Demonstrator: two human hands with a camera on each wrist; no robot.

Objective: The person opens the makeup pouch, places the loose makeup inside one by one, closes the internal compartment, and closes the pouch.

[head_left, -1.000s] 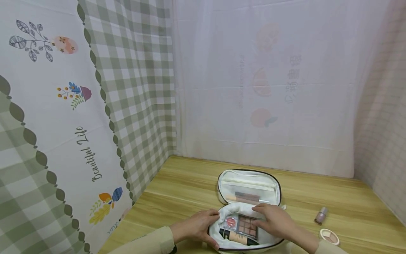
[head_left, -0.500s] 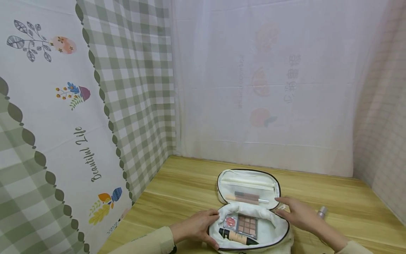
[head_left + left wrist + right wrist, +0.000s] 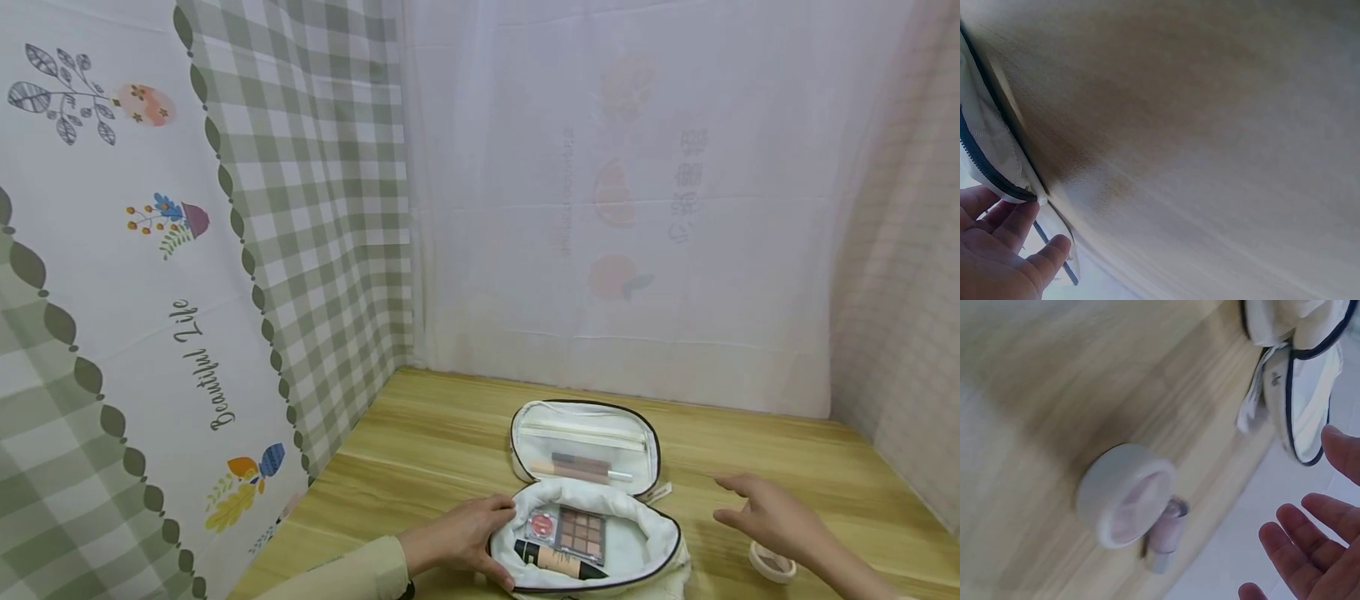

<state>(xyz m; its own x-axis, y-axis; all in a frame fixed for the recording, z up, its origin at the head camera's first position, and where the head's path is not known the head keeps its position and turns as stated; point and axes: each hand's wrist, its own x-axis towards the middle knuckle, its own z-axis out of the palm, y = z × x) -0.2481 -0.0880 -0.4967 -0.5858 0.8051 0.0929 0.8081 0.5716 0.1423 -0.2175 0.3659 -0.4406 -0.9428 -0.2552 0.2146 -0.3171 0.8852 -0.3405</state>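
Observation:
A white cosmetic bag [image 3: 663, 543] with dark zipper edging lies unzipped, its lid [image 3: 637, 442] folded back. My left hand [image 3: 467, 537] grips the bag's left rim between thumb and fingers; the left wrist view shows its fingertips at the zipper edge. Inside lie an eyeshadow palette [image 3: 581, 533], a small case with a red round [image 3: 541, 525] and a beige tube with black ends [image 3: 558, 560]. My right hand [image 3: 780, 518] hovers right of the bag, fingers apart, holding nothing. Below it is a round white compact [image 3: 772, 567]. A small pinkish bottle [image 3: 1167, 534] sits beside the compact in the right wrist view.
Slim cosmetics [image 3: 581, 467] show through the lid's mesh pocket. A fabric tab [image 3: 658, 493] sticks out at the bag's right hinge. The wooden table [image 3: 442, 442] is bounded by a checked curtain [image 3: 322, 208] on the left and a pale curtain [image 3: 510, 292] behind.
My right hand has left the bag's inside and right rim and moved right, over the loose cosmetics, hiding the small bottle in the head view. My left hand stays on the rim.

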